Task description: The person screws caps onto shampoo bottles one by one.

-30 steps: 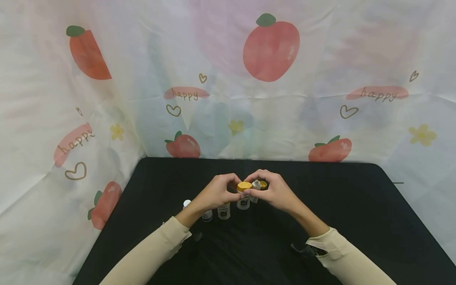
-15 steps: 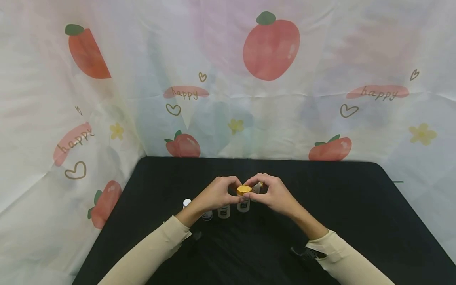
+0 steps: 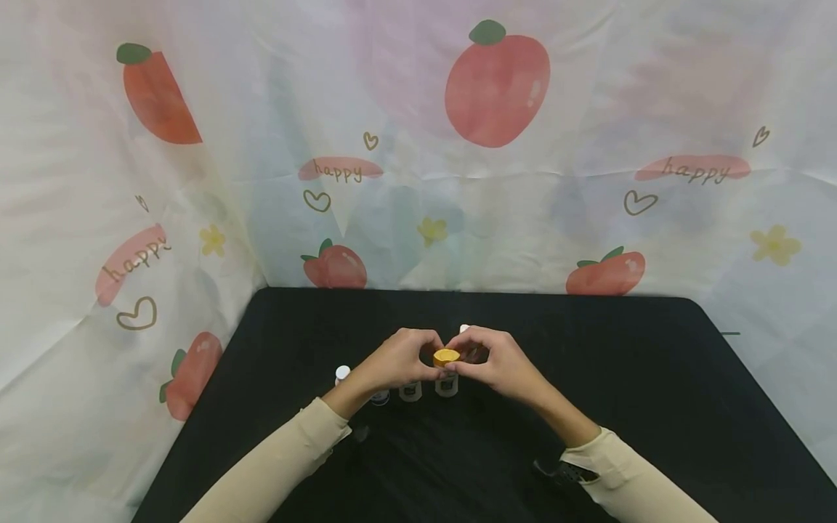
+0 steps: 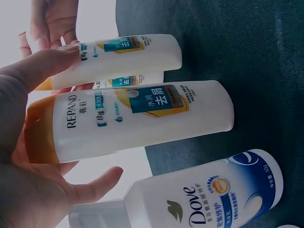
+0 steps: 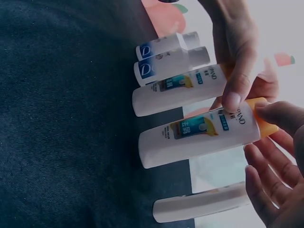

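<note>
Both hands meet around a white REPAND shampoo bottle [image 5: 199,128] with a gold cap [image 3: 447,357], which stands upright. My left hand [image 3: 405,357] pinches its upper part, thumb pressed on the shoulder in the right wrist view. My right hand [image 3: 500,361] holds the cap, its thumb lying on it. Close to my left hand stands a second, matching shampoo bottle [image 4: 142,118]. Beside that is a white and blue Dove bottle [image 4: 204,197] with a pale cap. Another labelled bottle [image 4: 140,79] shows partly behind the held one, mostly hidden.
A second Dove bottle [image 5: 164,43] stands at the left end of the row, its white cap [image 3: 343,373] showing by the left wrist. Near my right hand is a white bottle [image 5: 199,203] seen side-on. A black cloth [image 3: 588,349] covers the table, with a printed curtain [image 3: 556,218] behind.
Both hands and the held bottle have come slightly nearer to me. The gold cap seen behind my right hand earlier is hidden now, and a white tip shows above that hand.
</note>
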Motion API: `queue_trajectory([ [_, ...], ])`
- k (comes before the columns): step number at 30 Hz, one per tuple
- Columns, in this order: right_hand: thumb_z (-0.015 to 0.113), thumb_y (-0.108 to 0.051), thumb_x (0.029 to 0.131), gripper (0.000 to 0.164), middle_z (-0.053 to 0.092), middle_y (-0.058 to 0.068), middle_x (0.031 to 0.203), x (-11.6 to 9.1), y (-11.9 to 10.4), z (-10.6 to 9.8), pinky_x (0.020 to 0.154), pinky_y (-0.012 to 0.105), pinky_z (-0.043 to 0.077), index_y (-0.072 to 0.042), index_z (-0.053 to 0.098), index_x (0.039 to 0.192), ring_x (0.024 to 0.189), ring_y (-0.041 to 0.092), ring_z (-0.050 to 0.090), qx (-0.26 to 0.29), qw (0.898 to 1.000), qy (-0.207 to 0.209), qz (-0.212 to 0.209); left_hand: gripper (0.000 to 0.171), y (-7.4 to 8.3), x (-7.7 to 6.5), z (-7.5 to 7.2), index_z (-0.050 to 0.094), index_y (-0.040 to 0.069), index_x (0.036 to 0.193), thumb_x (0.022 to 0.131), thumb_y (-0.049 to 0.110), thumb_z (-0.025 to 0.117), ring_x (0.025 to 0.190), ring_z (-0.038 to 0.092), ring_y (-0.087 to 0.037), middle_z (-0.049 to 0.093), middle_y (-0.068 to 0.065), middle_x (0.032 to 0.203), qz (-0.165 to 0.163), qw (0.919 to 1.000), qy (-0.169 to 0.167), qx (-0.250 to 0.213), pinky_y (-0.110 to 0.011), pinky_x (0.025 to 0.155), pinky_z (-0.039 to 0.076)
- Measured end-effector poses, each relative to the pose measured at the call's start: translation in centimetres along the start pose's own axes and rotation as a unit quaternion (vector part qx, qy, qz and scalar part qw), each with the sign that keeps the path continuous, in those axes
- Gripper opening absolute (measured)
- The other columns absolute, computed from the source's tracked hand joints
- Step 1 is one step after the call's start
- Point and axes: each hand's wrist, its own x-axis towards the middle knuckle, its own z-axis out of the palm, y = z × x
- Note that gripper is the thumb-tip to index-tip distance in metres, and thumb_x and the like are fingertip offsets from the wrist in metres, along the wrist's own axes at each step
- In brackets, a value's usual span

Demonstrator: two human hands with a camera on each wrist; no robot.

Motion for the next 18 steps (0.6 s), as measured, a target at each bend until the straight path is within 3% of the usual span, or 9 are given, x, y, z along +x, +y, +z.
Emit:
queue_trajectory([
  [9,0.083,-0.023,0.087,0.025,0.069,-0.009,0.095,-0.15,0.15,0.16,0.071,0.031,0.057,-0.021,0.072,0.110,0.081,0.010,0.065,-0.009,1.000,-0.009,-0.001,0.022,0.00,0.11,0.13,0.070,0.014,0.100,0.085,0.020,0.084,0.089,0.071,-0.023,0.073,0.005,0.094,-0.003,0.9998,-0.013,0.016,-0.022,0.072,0.050],
  [18,0.083,-0.020,0.086,0.025,0.068,-0.008,0.095,-0.17,0.34,0.33,0.071,0.030,0.057,-0.019,0.073,0.109,0.082,0.009,0.065,-0.024,1.000,-0.011,-0.005,0.021,0.02,0.12,0.36,0.071,0.015,0.100,0.084,0.020,0.085,0.080,0.062,-0.004,0.072,0.008,0.092,-0.010,0.9994,-0.017,0.029,-0.020,0.071,0.051],
])
